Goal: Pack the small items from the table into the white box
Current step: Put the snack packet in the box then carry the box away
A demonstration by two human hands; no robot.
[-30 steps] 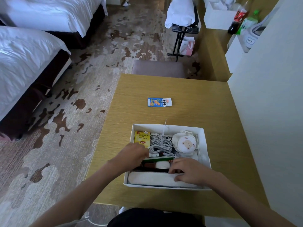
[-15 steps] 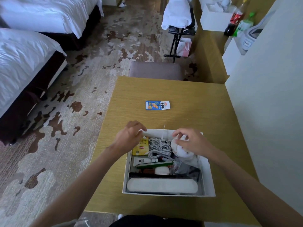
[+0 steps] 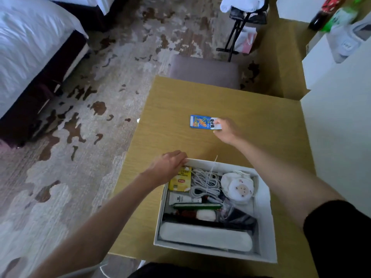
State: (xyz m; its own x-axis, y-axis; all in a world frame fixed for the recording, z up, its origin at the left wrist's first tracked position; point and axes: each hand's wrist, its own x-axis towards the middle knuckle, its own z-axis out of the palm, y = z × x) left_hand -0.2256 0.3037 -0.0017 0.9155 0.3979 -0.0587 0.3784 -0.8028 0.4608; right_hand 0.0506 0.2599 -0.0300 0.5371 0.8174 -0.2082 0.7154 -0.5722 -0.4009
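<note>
Lying flat on the smooth wooden table [image 3: 261, 121], the blue packet [image 3: 201, 121] is a thin rectangle with a white end. The right hand [image 3: 225, 130] pinches that white end with its fingertips. The left hand [image 3: 170, 165] curls its fingers over the far left corner of the white box [image 3: 264, 213]. Inside the box sit a coiled white cord [image 3: 204, 183], a yellow tea box [image 3: 180, 181] and a round soft cloth [image 3: 239, 187].

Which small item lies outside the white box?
The blue packet, on the table beyond the white box, its white end pinched by the right hand. The yellow tea packet, cable and others sit inside.
</note>
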